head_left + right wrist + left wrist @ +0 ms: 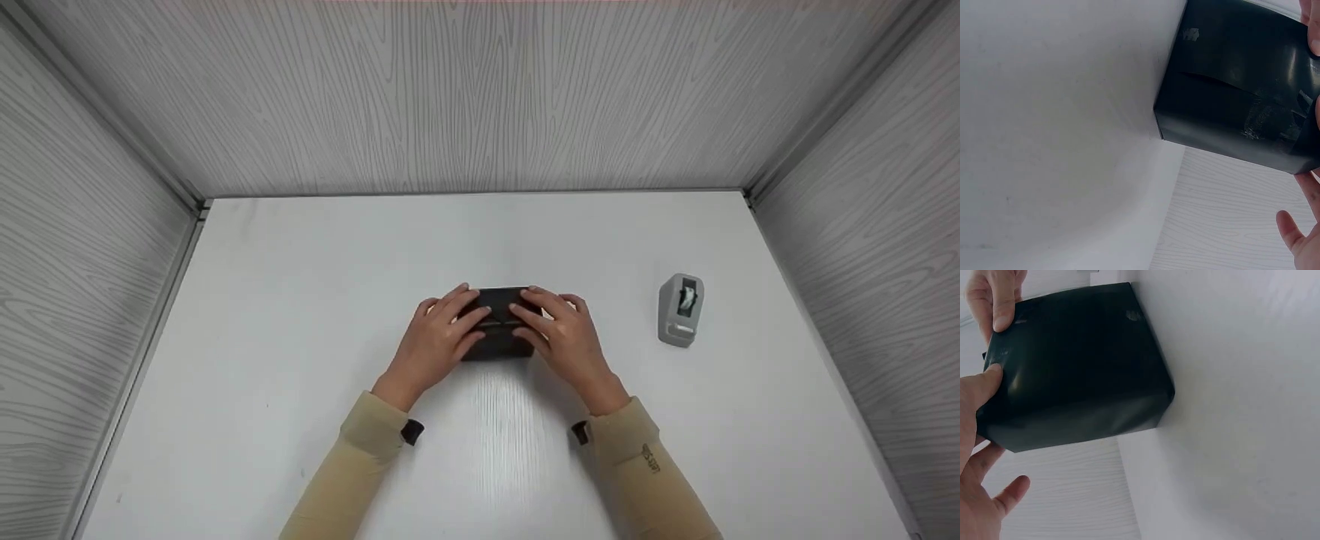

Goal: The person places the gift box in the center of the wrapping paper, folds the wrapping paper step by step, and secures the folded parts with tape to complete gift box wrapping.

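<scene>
A black box (499,346) with glossy sides stands on the white table in front of me. My left hand (435,337) grips its upper left part, thumb on the near face and some fingers over the top. On the upper right, my right hand (566,341) holds it the same way. In the left wrist view the box (1072,365) shows a smooth near side with a small scuff low down. The right wrist view shows a slit and shiny, tape-like patches on the box (1224,93). Its far side is hidden.
A grey tape dispenser (681,310) with a roll in it stands to the right on the white table (315,285). Wood-grain panels (480,97) rise behind the table and along both sides.
</scene>
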Motion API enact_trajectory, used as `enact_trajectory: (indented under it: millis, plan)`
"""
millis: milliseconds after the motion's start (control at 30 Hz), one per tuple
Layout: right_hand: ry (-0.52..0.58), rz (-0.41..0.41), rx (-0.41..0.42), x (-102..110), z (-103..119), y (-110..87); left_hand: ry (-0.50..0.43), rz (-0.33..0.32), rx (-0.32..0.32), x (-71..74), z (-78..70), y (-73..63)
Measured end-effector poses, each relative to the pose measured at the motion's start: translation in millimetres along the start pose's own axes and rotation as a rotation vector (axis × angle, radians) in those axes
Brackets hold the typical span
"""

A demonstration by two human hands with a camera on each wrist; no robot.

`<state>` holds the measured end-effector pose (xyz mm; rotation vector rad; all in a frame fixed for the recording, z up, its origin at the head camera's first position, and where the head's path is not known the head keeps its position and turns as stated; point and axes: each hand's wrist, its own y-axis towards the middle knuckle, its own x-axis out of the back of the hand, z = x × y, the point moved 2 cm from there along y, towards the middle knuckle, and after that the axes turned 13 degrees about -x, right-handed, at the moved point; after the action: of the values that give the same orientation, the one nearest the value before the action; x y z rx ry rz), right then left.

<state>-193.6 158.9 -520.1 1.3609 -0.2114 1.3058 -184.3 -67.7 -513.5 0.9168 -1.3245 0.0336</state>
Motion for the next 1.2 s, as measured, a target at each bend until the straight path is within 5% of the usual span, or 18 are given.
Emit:
enact_trajectory:
  millis: [367, 533, 633, 800, 1200]
  plan:
    - [0.039, 0.060, -0.045, 3, 3, -0.1, -0.006, 0.025, 0.017, -0.1, -1.5, -1.7]
    - [0.222, 0.217, -0.186, 13, 3, -0.4, -0.013, 0.009, 0.019, -0.3, -2.9, -2.5]
    - [0.362, 0.240, -0.283, 21, -4, -2.7, -0.019, 0.005, 0.022, -0.7, -3.5, -2.7]
    - [0.411, 0.132, -0.403, 38, -27, -11.6, -0.003, 0.006, 0.017, -1.7, -4.1, -2.8]
    - [0.126, -0.104, -0.843, 93, -108, -44.0, 0.006, 0.012, 0.019, -2.7, -4.6, -2.1]
